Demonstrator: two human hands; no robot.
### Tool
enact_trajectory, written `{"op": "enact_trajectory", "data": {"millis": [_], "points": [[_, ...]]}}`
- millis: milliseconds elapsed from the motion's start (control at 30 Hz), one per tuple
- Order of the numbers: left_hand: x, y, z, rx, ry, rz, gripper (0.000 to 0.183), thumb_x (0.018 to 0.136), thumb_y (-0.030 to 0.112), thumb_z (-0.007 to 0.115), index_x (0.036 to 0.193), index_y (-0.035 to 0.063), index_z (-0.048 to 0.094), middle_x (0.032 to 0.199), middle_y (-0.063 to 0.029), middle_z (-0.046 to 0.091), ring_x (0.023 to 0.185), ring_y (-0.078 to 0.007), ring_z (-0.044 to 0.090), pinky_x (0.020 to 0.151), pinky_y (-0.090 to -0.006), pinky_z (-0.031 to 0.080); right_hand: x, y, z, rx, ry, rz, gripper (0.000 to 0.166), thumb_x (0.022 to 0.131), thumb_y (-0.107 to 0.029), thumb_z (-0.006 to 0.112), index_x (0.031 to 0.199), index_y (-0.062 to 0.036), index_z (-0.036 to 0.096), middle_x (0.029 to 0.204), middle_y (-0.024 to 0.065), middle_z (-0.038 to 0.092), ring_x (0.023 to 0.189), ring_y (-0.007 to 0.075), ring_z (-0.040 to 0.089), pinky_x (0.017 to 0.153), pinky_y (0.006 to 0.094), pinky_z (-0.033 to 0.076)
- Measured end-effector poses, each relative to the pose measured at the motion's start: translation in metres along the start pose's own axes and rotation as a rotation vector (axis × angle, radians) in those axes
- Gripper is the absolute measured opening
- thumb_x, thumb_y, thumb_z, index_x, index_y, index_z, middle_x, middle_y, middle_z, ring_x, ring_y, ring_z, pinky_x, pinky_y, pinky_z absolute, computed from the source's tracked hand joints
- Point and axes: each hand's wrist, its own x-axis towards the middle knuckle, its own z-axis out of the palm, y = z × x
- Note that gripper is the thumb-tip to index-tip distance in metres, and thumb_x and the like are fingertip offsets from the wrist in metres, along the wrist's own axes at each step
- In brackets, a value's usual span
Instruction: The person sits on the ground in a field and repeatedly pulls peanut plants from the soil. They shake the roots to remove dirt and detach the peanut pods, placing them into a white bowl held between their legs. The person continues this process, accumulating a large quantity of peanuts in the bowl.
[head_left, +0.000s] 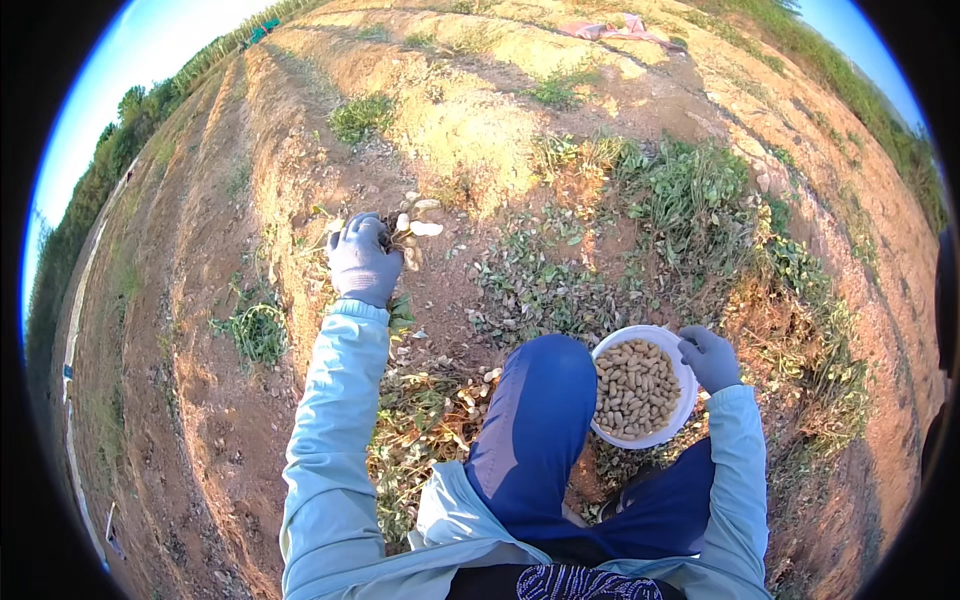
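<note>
My left hand (365, 259), in a grey glove, is stretched out over the soil and grips the root end of a peanut plant. Pale peanut pods (425, 228) hang at its fingertips on the right side. A white round bucket (685, 397) stands beside my right knee, well filled with unshelled peanuts (636, 388). My right hand (707, 358), gloved in grey too, holds the bucket's right rim between thumb and fingers.
Pulled peanut plants (690, 195) lie heaped at the upper right, and more plants with pods (420, 420) lie left of my knee. Loose leaves (532, 285) cover soil ahead. A green clump (259, 330) lies left. Pinkish sheets (611, 30) lie far off among ridges.
</note>
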Motion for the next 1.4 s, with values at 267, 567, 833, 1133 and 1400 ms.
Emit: {"op": "enact_trajectory", "data": {"millis": [267,567,833,1133,1400], "points": [[0.007,0.159,0.047,-0.02,-0.105,0.181,0.034,0.062,0.02,0.074,0.093,0.0135,0.062,0.11,-0.0032,0.06,0.112,-0.0225,0.053,0.105,-0.049,0.029,0.028,-0.053,0.024,0.251,0.27,-0.203,0.033,0.084,-0.024,0.066,0.113,-0.0094,0.061,0.097,0.011,0.066,0.085,0.0212,0.066,0.075,0.0326,0.051],[-0.027,0.259,0.076,-0.063,-0.204,0.452,0.039,0.063,0.02,0.074,0.099,0.0095,0.061,0.111,-0.0056,0.059,0.112,-0.0239,0.053,0.105,-0.0536,0.027,0.052,-0.079,0.033,0.279,0.436,-0.272,0.042,0.081,-0.03,0.069,0.117,-0.012,0.057,0.098,0.0108,0.063,0.079,0.0253,0.064,0.07,0.0361,0.051],[-0.041,0.274,0.082,0.084,-0.32,0.514,0.045,0.066,0.038,0.077,0.097,0.0095,0.062,0.104,-0.0071,0.062,0.105,-0.0248,0.056,0.096,-0.0466,0.033,0.059,-0.074,0.036,0.033,0.546,-0.318,0.028,0.077,-0.026,0.071,0.102,-0.0136,0.064,0.086,0.0058,0.066,0.072,0.0237,0.065,0.065,0.0339,0.052],[-0.044,0.278,0.092,0.14,-0.395,0.571,0.02,0.08,0.022,0.063,0.098,0.0138,0.064,0.095,-0.0061,0.062,0.097,-0.0237,0.059,0.1,-0.0482,0.033,0.051,-0.077,0.032,0.371,0.202,-0.423,0.017,0.079,-0.02,0.07,0.093,-0.011,0.067,0.078,0.0048,0.066,0.069,0.018,0.064,0.063,0.0306,0.051],[-0.043,0.271,0.094,0.196,-0.375,0.546,0.018,0.085,0.017,0.056,0.1,0.0126,0.065,0.095,-0.0059,0.062,0.097,-0.0244,0.059,0.102,-0.0528,0.029,0.049,-0.081,0.013,0.875,0.025,-0.129,0.021,0.085,-0.022,0.067,0.093,-0.0022,0.066,0.066,0.0005,0.059,0.052,0.007,0.053,0.047,0.0219,0.042]]}}
